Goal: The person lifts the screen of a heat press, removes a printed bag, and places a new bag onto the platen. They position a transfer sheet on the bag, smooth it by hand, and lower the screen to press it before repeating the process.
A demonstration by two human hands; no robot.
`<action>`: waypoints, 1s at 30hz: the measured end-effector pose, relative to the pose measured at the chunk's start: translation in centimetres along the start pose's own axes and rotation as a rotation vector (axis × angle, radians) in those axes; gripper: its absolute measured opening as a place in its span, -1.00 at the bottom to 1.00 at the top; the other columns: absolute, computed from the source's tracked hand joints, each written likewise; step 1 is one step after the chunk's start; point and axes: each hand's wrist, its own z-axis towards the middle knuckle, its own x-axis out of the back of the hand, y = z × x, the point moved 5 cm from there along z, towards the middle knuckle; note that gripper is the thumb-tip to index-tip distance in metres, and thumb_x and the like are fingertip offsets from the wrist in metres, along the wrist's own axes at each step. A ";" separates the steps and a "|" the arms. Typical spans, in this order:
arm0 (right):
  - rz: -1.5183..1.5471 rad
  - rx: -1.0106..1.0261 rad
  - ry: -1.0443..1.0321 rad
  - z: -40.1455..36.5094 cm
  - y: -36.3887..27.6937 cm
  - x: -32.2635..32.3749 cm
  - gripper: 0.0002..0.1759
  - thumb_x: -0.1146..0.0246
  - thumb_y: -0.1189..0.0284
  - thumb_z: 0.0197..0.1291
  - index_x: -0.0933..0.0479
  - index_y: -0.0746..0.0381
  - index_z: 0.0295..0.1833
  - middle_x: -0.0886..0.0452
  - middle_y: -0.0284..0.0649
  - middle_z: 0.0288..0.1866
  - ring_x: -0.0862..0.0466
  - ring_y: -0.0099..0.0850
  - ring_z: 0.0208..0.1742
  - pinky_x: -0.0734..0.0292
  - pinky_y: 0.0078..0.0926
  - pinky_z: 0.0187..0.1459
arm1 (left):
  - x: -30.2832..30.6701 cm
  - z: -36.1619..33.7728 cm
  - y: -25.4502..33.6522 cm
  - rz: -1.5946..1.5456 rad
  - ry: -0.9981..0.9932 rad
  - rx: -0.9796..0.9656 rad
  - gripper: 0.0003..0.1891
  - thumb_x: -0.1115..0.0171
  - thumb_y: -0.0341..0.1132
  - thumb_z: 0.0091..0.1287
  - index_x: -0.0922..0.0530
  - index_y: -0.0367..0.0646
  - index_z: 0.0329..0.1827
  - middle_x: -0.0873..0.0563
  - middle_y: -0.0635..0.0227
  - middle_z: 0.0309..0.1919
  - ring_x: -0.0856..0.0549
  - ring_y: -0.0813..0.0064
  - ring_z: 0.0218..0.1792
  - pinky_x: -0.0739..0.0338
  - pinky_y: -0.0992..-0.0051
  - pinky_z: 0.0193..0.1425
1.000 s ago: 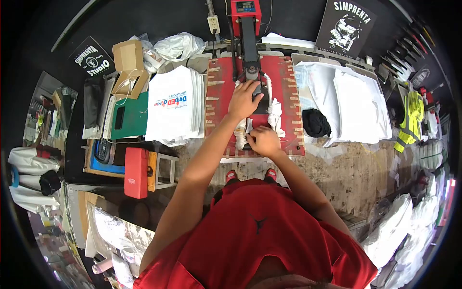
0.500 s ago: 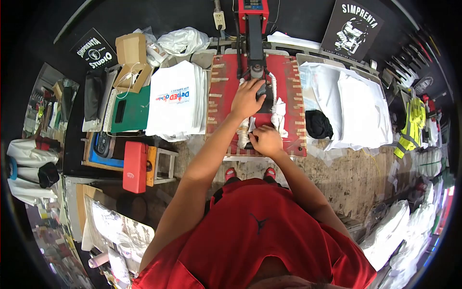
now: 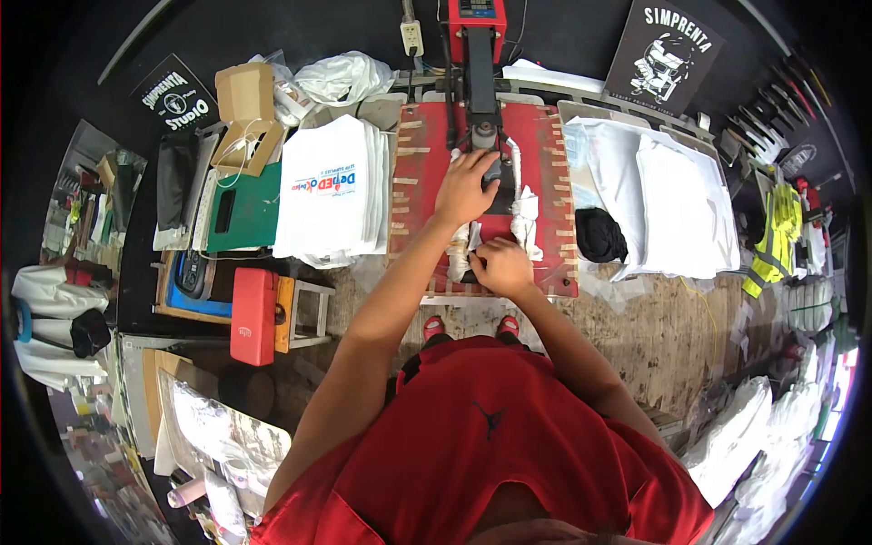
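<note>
A red heat press (image 3: 422, 195) with a dark central arm stands in front of me, taped round its edges. My left hand (image 3: 468, 188) lies on the middle of the press by the dark lever part, its fingers spread a little. Nearer to me, my right hand (image 3: 502, 266) rests at the front bar of the press handle, fingers curled over it. White cloth wrapping (image 3: 526, 222) covers the right side of the handle, and more wrapping (image 3: 459, 259) the left side.
Left of the press lies a stack of white printed shirts (image 3: 329, 186), beside a green board (image 3: 243, 213) and an open cardboard box (image 3: 245, 95). White shirts (image 3: 686, 209) and a black cloth (image 3: 601, 235) lie on the right. A red case (image 3: 253, 316) sits on a stool.
</note>
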 end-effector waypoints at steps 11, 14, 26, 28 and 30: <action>0.005 0.044 0.046 -0.1 0.0 0.0 -0.73 -0.26 0.30 0.23 -0.62 0.24 -0.43 -0.72 -0.03 -0.37 -0.74 -0.06 -0.24 -0.63 -0.16 0.13 | -0.1 0.0 0.0 0.014 -0.021 0.021 -0.47 -0.37 -0.30 0.24 -0.54 -0.12 0.32 -0.61 0.14 0.26 -0.57 0.06 0.24 -0.44 0.18 0.42; 0.009 0.009 0.010 -0.1 0.0 0.1 -0.73 -0.25 0.30 0.23 -0.63 0.24 -0.43 -0.72 -0.03 -0.39 -0.74 -0.06 -0.25 -0.62 -0.15 0.13 | -0.1 0.0 0.0 0.010 -0.020 0.021 -0.46 -0.37 -0.30 0.24 -0.54 -0.12 0.32 -0.61 0.13 0.26 -0.57 0.05 0.24 -0.44 0.18 0.42; 0.020 0.135 -0.051 -0.6 -0.6 0.0 -0.68 -0.16 0.26 0.31 -0.65 0.24 -0.37 -0.73 -0.06 -0.31 -0.74 -0.13 -0.16 -0.61 -0.17 0.08 | -0.2 0.1 0.0 0.007 -0.021 0.019 -0.47 -0.38 -0.29 0.24 -0.55 -0.12 0.31 -0.61 0.14 0.26 -0.58 0.05 0.23 -0.44 0.15 0.41; 0.009 0.116 -0.051 -0.5 -0.5 -0.1 -0.68 -0.16 0.26 0.31 -0.65 0.25 -0.37 -0.73 -0.06 -0.32 -0.73 -0.13 -0.16 -0.61 -0.17 0.05 | -0.2 0.1 0.0 0.000 -0.022 0.017 -0.48 -0.38 -0.29 0.25 -0.56 -0.12 0.31 -0.61 0.14 0.26 -0.58 0.04 0.23 -0.44 0.15 0.41; -0.002 0.097 -0.054 -0.5 -0.5 -0.2 -0.67 -0.16 0.26 0.31 -0.65 0.25 -0.37 -0.73 -0.06 -0.32 -0.73 -0.13 -0.16 -0.61 -0.17 0.02 | -0.1 0.2 0.1 -0.008 -0.021 0.017 -0.48 -0.37 -0.29 0.25 -0.56 -0.12 0.31 -0.61 0.14 0.26 -0.58 0.04 0.23 -0.44 0.14 0.42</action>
